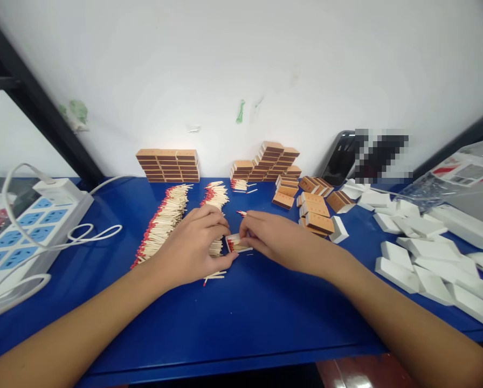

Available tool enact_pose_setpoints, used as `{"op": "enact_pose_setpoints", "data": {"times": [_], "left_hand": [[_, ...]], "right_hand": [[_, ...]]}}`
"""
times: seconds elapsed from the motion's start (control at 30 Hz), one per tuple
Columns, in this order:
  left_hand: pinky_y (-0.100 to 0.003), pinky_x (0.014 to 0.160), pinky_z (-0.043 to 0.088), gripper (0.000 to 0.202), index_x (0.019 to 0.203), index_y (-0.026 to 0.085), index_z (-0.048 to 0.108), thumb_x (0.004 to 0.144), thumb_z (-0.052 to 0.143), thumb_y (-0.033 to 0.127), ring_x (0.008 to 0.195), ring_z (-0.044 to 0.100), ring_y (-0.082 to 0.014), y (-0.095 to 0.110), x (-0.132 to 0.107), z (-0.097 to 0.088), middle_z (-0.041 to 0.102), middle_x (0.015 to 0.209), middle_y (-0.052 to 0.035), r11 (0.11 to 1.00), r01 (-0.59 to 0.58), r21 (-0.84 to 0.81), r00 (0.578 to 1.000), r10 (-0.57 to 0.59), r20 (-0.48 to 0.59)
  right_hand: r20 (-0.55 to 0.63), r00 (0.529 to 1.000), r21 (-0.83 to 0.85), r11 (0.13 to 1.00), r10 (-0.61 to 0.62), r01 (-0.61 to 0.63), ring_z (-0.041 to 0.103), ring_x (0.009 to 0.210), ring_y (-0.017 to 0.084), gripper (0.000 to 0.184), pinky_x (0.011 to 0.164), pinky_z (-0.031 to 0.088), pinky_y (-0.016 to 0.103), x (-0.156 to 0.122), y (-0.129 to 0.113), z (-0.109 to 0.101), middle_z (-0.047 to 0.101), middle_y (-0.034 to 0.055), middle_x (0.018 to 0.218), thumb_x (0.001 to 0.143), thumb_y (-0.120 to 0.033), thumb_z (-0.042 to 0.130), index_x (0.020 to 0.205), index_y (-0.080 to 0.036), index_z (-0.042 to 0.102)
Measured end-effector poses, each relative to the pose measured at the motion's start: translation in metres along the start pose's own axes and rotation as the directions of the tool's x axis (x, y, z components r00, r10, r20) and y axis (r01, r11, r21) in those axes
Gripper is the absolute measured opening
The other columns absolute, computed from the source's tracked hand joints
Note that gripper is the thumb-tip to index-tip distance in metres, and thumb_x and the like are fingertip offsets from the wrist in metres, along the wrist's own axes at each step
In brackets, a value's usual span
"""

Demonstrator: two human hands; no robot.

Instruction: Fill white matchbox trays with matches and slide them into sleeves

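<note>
My left hand (pixel 197 245) and my right hand (pixel 276 237) meet at the middle of the blue table (pixel 241 318). Between their fingertips sits a small white matchbox tray (pixel 237 243) with red-tipped matches in it. Both hands pinch it, fingers curled. Long rows of loose red-tipped matches (pixel 163 222) lie just left of and behind my left hand. A second row of matches (pixel 215 196) runs behind my fingers. A few stray matches (pixel 215 276) lie under my left palm.
Stacks of brown matchbox sleeves (pixel 168 165) stand against the wall, more stacked sleeves (pixel 268 160) and loose sleeves (pixel 314 213) at the right. White inner trays (pixel 423 258) lie scattered at far right. A power strip (pixel 27 226) with cables sits at the left edge.
</note>
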State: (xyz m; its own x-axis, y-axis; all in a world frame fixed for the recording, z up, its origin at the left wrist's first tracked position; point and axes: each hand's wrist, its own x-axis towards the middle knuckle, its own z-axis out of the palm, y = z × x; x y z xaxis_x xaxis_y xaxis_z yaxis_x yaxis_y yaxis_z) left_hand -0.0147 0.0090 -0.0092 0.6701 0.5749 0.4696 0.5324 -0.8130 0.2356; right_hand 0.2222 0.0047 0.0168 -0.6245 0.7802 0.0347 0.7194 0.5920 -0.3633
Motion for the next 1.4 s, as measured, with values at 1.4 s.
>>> {"op": "enact_pose_setpoints", "data": {"times": [1.4], "left_hand": [[-0.047,0.106,0.055,0.019,0.097,0.021,0.075,0.087,0.081,0.035,0.115,0.065,-0.0284,-0.001,-0.002,0.001,0.076,0.105,-0.0063,0.999,-0.018,-0.037,1.000,0.018,-0.003]], "right_hand": [[-0.041,0.990,-0.051,0.989,0.134,-0.136,0.059,0.081,0.021,0.016,0.068,0.039,0.032,0.009,0.061,-0.010,0.068,0.0057,0.087,0.099,-0.028,0.059,0.086,-0.021,0.067]]}}
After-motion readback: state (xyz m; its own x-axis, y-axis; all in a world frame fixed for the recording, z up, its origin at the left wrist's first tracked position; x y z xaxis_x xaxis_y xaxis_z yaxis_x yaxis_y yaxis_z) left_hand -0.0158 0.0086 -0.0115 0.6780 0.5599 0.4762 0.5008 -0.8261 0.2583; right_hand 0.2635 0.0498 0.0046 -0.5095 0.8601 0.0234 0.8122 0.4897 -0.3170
